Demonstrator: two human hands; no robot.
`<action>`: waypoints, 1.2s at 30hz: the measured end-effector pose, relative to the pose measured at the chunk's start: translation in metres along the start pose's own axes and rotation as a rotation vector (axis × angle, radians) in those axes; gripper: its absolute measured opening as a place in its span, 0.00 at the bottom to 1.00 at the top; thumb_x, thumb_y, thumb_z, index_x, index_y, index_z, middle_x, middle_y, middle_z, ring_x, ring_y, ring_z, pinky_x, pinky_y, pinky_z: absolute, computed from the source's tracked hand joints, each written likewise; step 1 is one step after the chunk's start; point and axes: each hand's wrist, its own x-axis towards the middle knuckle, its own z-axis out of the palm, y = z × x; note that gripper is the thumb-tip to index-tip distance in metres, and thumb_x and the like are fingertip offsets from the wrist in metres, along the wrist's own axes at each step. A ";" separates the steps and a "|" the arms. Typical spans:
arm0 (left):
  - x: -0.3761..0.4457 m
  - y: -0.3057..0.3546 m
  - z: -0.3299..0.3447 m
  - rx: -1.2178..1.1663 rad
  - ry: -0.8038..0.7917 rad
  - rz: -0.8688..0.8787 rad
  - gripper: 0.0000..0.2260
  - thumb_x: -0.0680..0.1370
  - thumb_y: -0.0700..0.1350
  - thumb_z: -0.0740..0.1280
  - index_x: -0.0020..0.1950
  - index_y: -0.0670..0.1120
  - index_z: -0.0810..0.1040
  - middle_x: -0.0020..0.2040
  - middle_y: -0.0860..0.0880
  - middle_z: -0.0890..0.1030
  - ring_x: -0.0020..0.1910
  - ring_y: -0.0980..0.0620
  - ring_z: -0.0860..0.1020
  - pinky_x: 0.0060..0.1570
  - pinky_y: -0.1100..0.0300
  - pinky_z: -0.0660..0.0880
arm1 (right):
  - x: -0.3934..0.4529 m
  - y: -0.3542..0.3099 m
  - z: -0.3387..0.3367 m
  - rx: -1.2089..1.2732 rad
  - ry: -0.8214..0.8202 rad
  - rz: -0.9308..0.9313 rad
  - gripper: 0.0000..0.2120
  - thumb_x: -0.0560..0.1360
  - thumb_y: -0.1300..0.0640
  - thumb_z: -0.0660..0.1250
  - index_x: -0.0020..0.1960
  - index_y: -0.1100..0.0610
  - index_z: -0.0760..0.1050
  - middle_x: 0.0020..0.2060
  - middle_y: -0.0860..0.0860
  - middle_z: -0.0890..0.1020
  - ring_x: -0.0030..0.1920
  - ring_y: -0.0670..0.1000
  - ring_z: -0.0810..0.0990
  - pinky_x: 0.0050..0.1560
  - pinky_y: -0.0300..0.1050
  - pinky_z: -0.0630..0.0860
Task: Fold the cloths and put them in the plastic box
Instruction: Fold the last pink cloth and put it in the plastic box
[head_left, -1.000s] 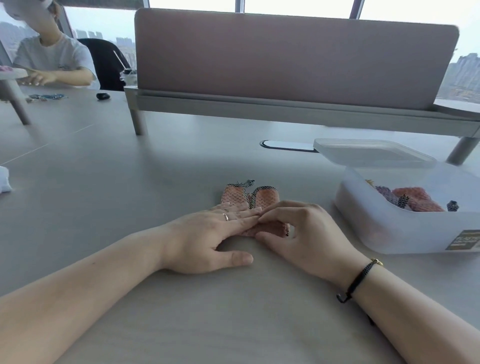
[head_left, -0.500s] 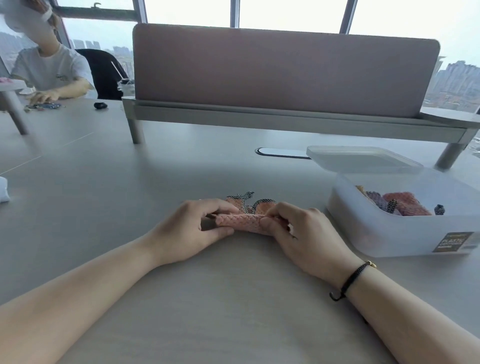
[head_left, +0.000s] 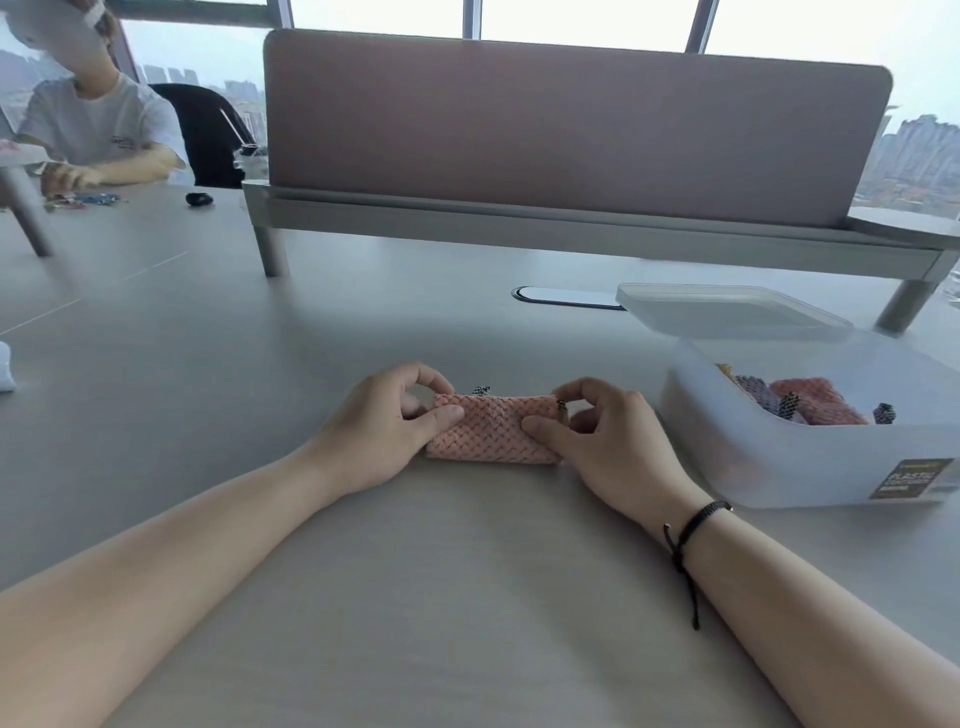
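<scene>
Pink woven cloth (head_left: 493, 428) lies folded into a short band on the desk (head_left: 467, 597), now doubled over compared with half a second ago. Left hand (head_left: 384, 421) pinches its left end between thumb and curled fingers; right hand (head_left: 597, 431) pinches the right end likewise. Further right, the plastic box (head_left: 810, 462) holds other folded cloths (head_left: 810, 400); its label (head_left: 914, 478) reads "PLASTIC", the rest blurred.

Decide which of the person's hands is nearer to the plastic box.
Right. The right hand pinches the pink cloth's right end, just left of the plastic box. The left hand pinches the cloth's far left end, further from the box.
</scene>
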 end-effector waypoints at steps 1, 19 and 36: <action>0.001 0.001 0.001 0.022 0.009 -0.003 0.06 0.77 0.51 0.71 0.49 0.51 0.76 0.21 0.54 0.74 0.22 0.58 0.64 0.28 0.63 0.63 | 0.001 0.000 0.001 -0.006 0.010 0.012 0.15 0.67 0.42 0.75 0.48 0.46 0.77 0.29 0.48 0.80 0.27 0.42 0.73 0.31 0.39 0.66; -0.002 -0.003 0.003 0.359 0.014 0.001 0.22 0.68 0.70 0.67 0.51 0.56 0.79 0.44 0.58 0.77 0.47 0.56 0.76 0.51 0.57 0.72 | 0.005 0.002 -0.005 -0.155 -0.106 0.060 0.15 0.64 0.38 0.76 0.40 0.47 0.78 0.35 0.40 0.78 0.39 0.42 0.75 0.38 0.40 0.68; -0.011 0.086 -0.022 -0.786 -0.248 -0.217 0.15 0.68 0.36 0.72 0.51 0.46 0.74 0.42 0.42 0.84 0.36 0.47 0.84 0.38 0.51 0.83 | -0.054 -0.033 -0.049 0.413 0.060 0.040 0.13 0.66 0.53 0.78 0.35 0.60 0.78 0.26 0.50 0.77 0.28 0.47 0.70 0.29 0.40 0.65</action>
